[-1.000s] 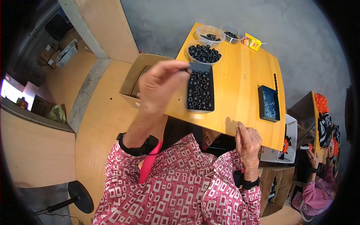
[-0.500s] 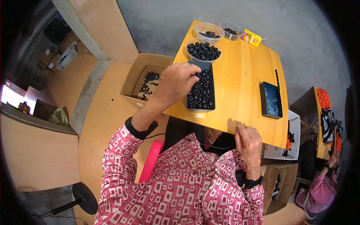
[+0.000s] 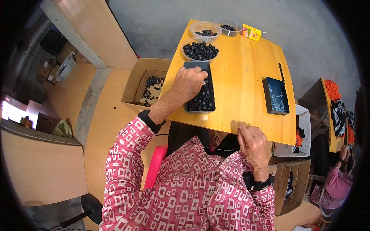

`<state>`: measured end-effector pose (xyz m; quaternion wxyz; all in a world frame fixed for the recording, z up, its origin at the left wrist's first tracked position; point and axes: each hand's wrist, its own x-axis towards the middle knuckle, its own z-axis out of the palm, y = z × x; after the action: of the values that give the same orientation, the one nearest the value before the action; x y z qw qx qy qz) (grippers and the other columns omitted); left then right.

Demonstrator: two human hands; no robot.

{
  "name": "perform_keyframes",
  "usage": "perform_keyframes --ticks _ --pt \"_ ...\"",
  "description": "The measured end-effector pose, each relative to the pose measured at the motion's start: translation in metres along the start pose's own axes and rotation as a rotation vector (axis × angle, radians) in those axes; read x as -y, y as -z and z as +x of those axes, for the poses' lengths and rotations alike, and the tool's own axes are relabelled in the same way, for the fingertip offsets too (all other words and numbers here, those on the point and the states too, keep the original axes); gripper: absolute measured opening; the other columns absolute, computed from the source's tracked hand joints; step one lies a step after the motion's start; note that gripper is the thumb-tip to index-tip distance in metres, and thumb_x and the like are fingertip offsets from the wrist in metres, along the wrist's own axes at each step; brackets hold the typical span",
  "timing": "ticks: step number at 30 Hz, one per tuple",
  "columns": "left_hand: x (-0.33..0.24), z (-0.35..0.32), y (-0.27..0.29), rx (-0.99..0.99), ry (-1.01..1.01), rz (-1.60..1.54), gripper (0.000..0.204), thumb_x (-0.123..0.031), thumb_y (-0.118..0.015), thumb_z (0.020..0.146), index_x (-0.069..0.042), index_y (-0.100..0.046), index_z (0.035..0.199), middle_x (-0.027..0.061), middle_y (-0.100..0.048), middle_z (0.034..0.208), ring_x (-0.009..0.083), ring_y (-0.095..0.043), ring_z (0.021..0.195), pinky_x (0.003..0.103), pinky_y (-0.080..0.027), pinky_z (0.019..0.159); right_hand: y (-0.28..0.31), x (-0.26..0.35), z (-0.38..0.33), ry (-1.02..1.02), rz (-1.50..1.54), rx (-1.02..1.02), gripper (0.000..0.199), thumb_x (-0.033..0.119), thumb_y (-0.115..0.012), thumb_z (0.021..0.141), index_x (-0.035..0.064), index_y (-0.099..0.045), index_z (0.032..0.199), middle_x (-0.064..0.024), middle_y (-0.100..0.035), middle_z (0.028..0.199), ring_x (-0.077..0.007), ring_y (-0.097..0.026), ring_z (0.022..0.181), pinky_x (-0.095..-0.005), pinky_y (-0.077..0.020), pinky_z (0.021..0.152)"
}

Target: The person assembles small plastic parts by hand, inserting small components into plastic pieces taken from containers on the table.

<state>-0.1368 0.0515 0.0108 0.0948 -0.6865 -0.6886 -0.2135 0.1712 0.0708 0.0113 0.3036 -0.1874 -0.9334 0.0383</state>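
My left hand (image 3: 189, 82) is over a dark rectangular tray (image 3: 197, 65) at the table's left side, its fingers curled down among black bead-like rings (image 3: 200, 102). Its fingertips are partly hidden, so what they grip, if anything, does not show. At the table's front edge is my right hand (image 3: 252, 143), thumb and fingers drawn together in a pinch. Anything between those fingertips is too small to make out. A thin cord (image 3: 220, 149) runs across my lap, close to the right hand.
Behind the tray stand clear tubs, one holding black rings (image 3: 200, 51). A yellow drink carton (image 3: 251, 33) is farther back. Toward the right lies a dark box (image 3: 276, 96) with small pale bits, beside a black strip (image 3: 281, 73). Left of the table is a cardboard box (image 3: 131, 85). Another person (image 3: 338, 184) sits far right.
My left hand has lowered toward the tray, with its fingers curling in. The right hand stays at the table edge. The whole view has shifted slightly.
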Motion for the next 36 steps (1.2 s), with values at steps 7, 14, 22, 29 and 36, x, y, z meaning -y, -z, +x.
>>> perform_keyframes --ticks 7,14,22,29,36 --pt "0.003 -0.002 0.001 -0.081 -0.127 -0.037 0.003 -0.006 -0.063 0.081 -0.008 -0.065 0.080 0.0091 -0.062 0.076 0.0299 -0.066 0.078 0.042 -0.047 0.069 -0.001 0.000 0.000 -0.005 0.008 0.004 0.026 0.000 -0.073 0.078 -0.0009 -0.066 0.103 -0.0105 -0.058 0.071 -0.0259 -0.062 0.066 -0.0362 -0.0502 0.063" --pt "-0.017 -0.005 0.042 0.062 0.325 -0.823 0.015 -0.010 -0.070 0.087 -0.003 -0.068 0.100 0.0027 -0.071 0.089 0.0154 -0.070 0.081 0.027 -0.053 0.075 0.001 -0.001 -0.001 -0.037 0.055 -0.016 0.025 0.000 -0.073 0.078 -0.0004 -0.067 0.103 -0.0110 -0.060 0.072 -0.0270 -0.063 0.067 -0.0366 -0.0512 0.064" --pt "-0.076 -0.028 0.043 0.301 0.508 -1.715 0.015 -0.011 -0.071 0.090 -0.002 -0.069 0.101 0.0037 -0.070 0.090 0.0126 -0.067 0.084 0.024 -0.052 0.080 0.020 0.020 0.031 -0.277 0.404 -0.205 0.032 -0.002 -0.075 0.078 -0.0024 -0.068 0.109 -0.0108 -0.065 0.078 -0.0226 -0.065 0.070 -0.0324 -0.0526 0.064" --pt "-0.097 -0.034 0.044 0.494 0.400 -1.659 0.018 -0.013 -0.069 0.091 0.002 -0.068 0.102 0.0065 -0.070 0.091 0.0117 -0.066 0.083 0.025 -0.054 0.079 0.026 0.030 0.033 -0.130 0.419 -0.213 0.027 0.000 -0.079 0.075 -0.0016 -0.071 0.100 -0.0094 -0.067 0.079 -0.0206 -0.065 0.070 -0.0312 -0.0519 0.060" --pt "-0.110 -0.033 0.045 0.507 0.390 -1.683 0.020 -0.015 -0.070 0.092 0.002 -0.068 0.102 0.0052 -0.069 0.090 0.0108 -0.064 0.084 0.024 -0.052 0.080 0.038 0.030 0.028 -0.089 0.354 -0.257 0.025 -0.001 -0.079 0.076 -0.0017 -0.071 0.100 -0.0099 -0.068 0.082 -0.0208 -0.066 0.071 -0.0303 -0.0528 0.061"
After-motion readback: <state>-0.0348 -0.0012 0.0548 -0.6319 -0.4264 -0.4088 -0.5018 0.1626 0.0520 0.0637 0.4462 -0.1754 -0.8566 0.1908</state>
